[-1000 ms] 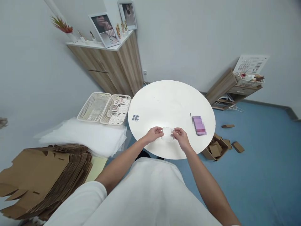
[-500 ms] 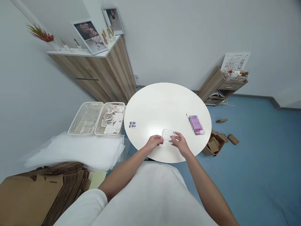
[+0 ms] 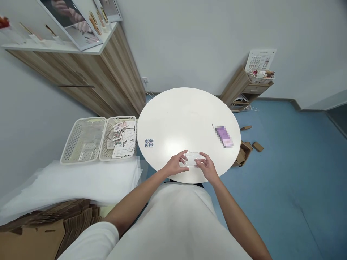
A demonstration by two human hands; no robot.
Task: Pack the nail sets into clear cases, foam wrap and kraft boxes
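Note:
A small clear plastic box (image 3: 192,158) is held between my two hands above the near part of the white round table (image 3: 173,126). My left hand (image 3: 175,164) spans the box's left end, thumb on the near side and fingers on the far side. On the right end, my right hand (image 3: 207,167) grips with bent fingers and thumb. The box is see-through, and I cannot make out anything inside it. A small set of dark blue press-on nails (image 3: 149,143) lies on the table to the left, apart from both hands.
A blurred purple item (image 3: 223,136) lies at the table's right. Left of the table stand a white basket of nail cards (image 3: 101,151) and a basket of clear plastic boxes (image 3: 66,150). White sheets (image 3: 89,180) and flattened cardboard (image 3: 35,240) lie nearer; a cardboard carton (image 3: 243,153) sits on the floor.
My left hand has opened wider, its thumb and fingers now spanning the box's end. The box is turned a little straighter. The head view has shifted slightly.

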